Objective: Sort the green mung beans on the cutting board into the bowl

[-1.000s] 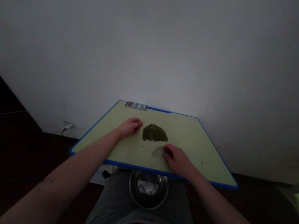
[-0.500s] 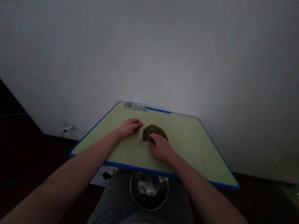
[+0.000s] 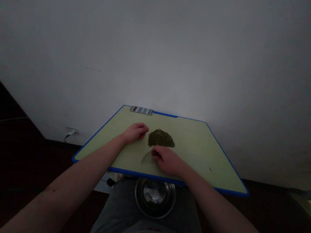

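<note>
Pinching the clear, curved protractor (image 3: 147, 157) by its right side, the fingers of the right hand (image 3: 169, 161) have it at the near side of the small green grains (image 3: 161, 138), which lie in a loose heap on the pale tabletop (image 3: 197, 139). Whether the protractor touches the surface or hovers just above it, I cannot tell. The left hand (image 3: 135, 132) rests at the left of the heap, its fingers curled and their tips just beside the grains; whether they grasp anything is too small to see.

For good control, the thin plastic wants a light but firm pinch, close enough to the working edge that it doesn't flex. With that edge laid low and even against the tabletop, a short, slow stroke should gather grains without letting them slip beneath; a steep tilt or a quick flick would likely scatter them. Small batches taken from the fringe would disturb the heap least, and the left fingers are well placed to act as a soft wall on that side. Care is due near the blue edge (image 3: 144, 174), since stray grains could roll off there; the metal bowl (image 3: 143, 204) sits below it, on the lap, and covers only part of its width.
</note>
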Tool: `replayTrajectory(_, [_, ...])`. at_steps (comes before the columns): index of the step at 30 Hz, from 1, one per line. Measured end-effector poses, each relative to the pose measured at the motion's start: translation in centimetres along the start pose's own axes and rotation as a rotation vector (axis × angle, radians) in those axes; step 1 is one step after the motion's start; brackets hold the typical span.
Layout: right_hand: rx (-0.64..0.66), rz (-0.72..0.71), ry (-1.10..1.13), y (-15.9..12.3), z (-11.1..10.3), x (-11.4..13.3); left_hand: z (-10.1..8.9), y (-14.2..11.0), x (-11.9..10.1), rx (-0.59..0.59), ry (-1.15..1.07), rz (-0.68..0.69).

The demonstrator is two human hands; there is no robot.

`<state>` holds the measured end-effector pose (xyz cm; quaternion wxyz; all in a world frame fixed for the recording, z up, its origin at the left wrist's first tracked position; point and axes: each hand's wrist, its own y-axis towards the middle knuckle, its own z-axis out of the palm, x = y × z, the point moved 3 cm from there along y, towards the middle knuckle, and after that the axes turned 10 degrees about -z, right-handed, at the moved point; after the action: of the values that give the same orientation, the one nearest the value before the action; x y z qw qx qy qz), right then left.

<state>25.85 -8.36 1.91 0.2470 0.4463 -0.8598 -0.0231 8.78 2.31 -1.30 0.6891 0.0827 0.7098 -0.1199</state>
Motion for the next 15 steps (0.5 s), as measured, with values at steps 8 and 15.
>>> replayTrajectory(8, [-0.031,0.055,0.041,-2.4,-0.4,0.3,0.0,0.1,0.1,-0.003,0.017,0.016])
replayTrajectory(15, [-0.030,0.107,0.060,-3.6,-0.8,0.6,0.0,0.0,0.0,0.000,0.005,0.012])
